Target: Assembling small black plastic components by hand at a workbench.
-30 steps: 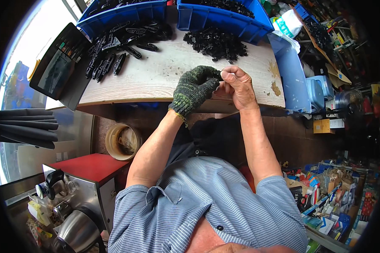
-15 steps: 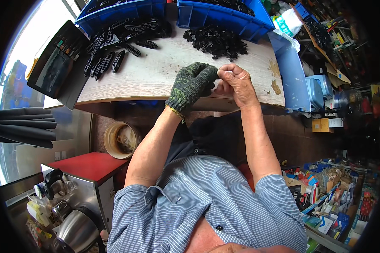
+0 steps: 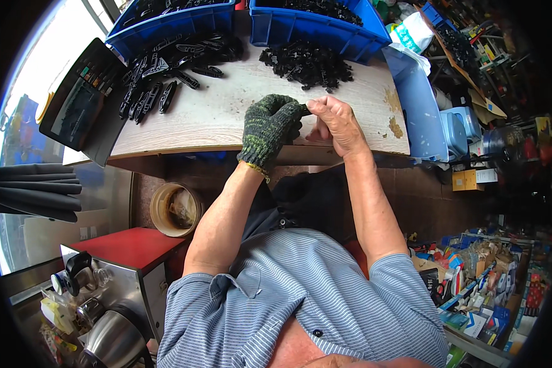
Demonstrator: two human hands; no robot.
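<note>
My left hand, in a dark green and black knit glove, is closed in front of me over the table's near edge. A small dark piece shows at its fingertips, mostly hidden. Bare, my right hand meets it there, thumb and forefinger pinched at that piece; what kind it is cannot be made out. Beyond the hands lies a heap of small black parts. To the left is a pile of long black pieces with pale outlines, some set apart in a row.
Two blue bins holding black parts stand at the table's back. An open dark case sits at the table's left end. A pale blue tub is against the right end. Below left are a bucket and a red-topped cabinet.
The view has shifted slightly. My right thumb now presses straighter against the gloved fingertips, and the dark piece between the hands has come into sight.
</note>
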